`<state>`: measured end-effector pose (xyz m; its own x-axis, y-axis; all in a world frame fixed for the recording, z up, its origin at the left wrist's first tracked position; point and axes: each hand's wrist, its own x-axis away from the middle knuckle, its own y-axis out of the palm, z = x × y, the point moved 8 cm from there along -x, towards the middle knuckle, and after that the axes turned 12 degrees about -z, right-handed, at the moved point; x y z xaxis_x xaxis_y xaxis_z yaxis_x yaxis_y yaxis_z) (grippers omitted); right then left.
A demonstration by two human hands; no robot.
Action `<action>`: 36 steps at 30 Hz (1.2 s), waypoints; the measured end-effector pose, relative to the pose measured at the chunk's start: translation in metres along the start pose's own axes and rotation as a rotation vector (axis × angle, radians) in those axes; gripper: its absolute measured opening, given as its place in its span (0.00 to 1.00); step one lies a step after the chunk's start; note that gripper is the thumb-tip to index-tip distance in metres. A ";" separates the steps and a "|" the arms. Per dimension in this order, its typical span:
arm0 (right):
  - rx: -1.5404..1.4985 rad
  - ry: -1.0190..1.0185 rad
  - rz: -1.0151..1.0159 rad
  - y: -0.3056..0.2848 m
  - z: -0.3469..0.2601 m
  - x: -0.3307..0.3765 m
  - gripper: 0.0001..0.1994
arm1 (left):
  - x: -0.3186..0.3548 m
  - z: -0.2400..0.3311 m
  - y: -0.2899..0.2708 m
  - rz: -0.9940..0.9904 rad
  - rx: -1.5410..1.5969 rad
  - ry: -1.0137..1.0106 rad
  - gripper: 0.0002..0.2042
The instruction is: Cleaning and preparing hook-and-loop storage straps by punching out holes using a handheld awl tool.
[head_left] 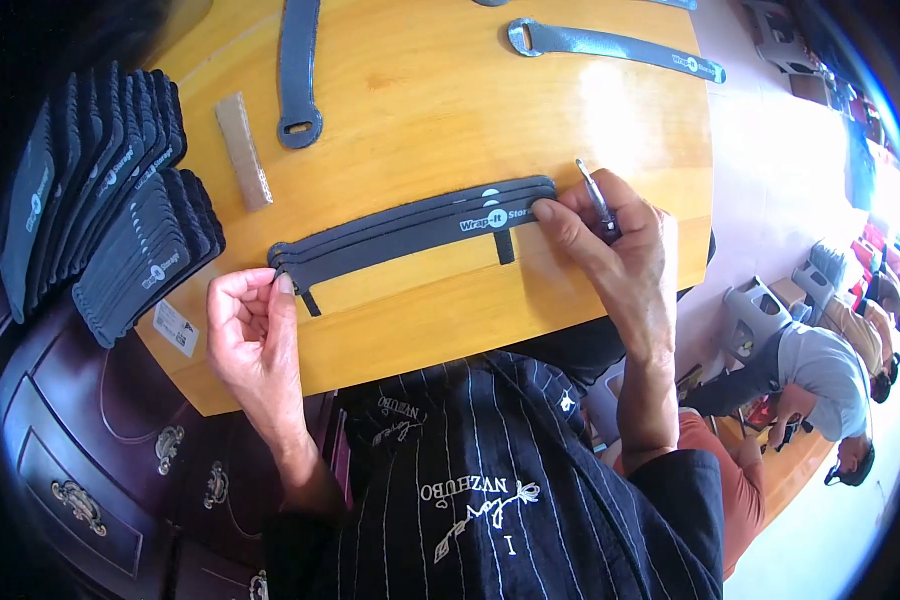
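Note:
A small stack of dark grey straps (410,230) lies lengthwise on the yellow wooden table (420,90), with two short dark tabs sticking out under its near edge. My left hand (250,330) pinches the stack's left end between thumb and fingers. My right hand (610,250) presses its fingertips on the stack's right end. A thin silver pen-like tool (598,197) is tucked between the fingers of that hand.
Fanned piles of dark straps (110,210) lie at the table's left edge. A brown rectangular block (243,150) and single straps (298,70) (610,47) lie farther back. A dark wooden drawer cabinet (90,470) stands below left. Other people (820,380) sit at the right.

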<state>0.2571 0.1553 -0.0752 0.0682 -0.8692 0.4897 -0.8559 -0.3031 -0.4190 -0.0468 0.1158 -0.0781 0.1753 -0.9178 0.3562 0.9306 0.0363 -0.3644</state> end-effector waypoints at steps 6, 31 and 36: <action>-0.057 -0.061 0.089 -0.002 -0.002 0.002 0.09 | 0.001 0.002 0.002 -0.023 -0.029 0.031 0.07; 0.314 -0.249 -0.116 0.032 -0.071 0.009 0.15 | 0.003 0.020 0.026 -0.362 0.397 0.051 0.08; 0.462 -0.192 -0.106 0.047 -0.058 -0.016 0.17 | -0.011 0.011 0.040 -0.398 0.459 -0.014 0.09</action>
<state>0.1858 0.1773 -0.0580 0.2727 -0.8671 0.4170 -0.5260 -0.4972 -0.6900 -0.0082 0.1320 -0.0873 -0.2130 -0.8906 0.4018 0.9687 -0.1387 0.2060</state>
